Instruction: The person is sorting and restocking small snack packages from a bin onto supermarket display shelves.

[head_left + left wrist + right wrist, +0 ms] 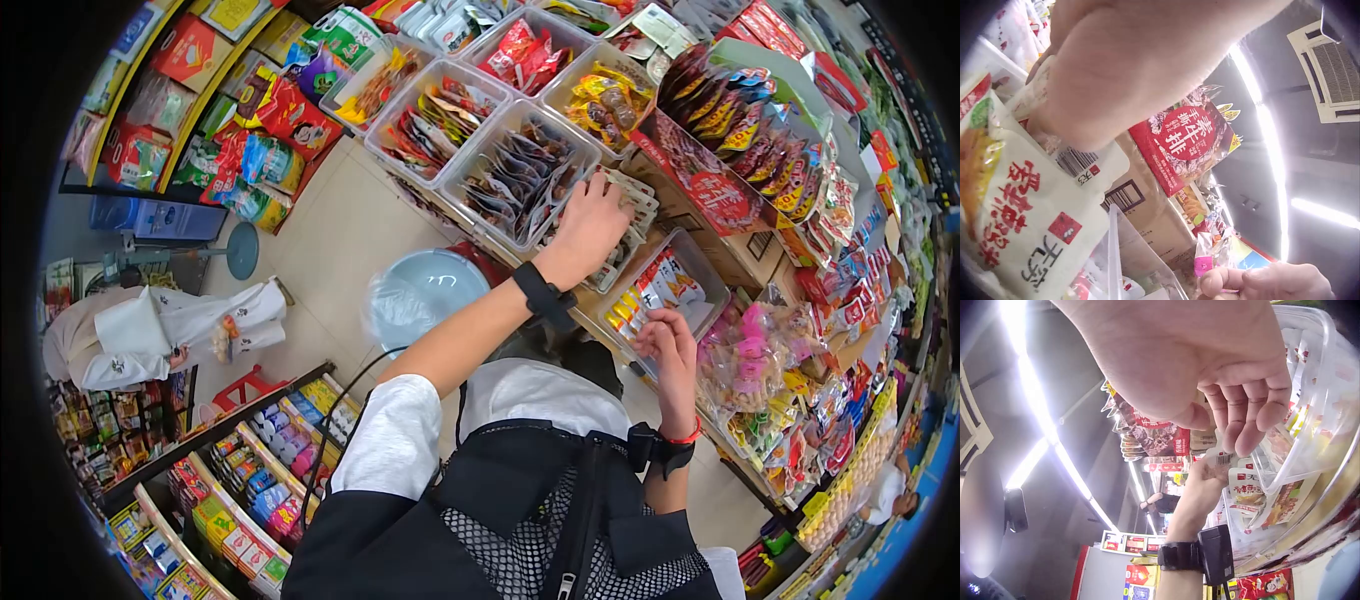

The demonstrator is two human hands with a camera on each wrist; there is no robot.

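Observation:
My left hand (pixel 593 228) reaches into a row of white snack packets (pixel 632 225) in the head view. In the left wrist view its fingers pinch a white snack packet with a barcode (pixel 1075 161), partly covered by the hand. A larger white packet with red lettering (pixel 1029 212) stands close beside it. My right hand (pixel 672 350) hovers over the near end of a clear plastic bin (pixel 705 275) with yellow and white packets inside. Its fingers are loosely bent, with nothing between them in the right wrist view.
Clear bins of snacks (pixel 440 120) line the counter on the left, one with dark packets (pixel 520 175). A red display box (pixel 690 170) stands behind the left hand. Bagged sweets with pink ties (pixel 750 350) lie to the right. A blue bucket (pixel 425 295) is on the floor.

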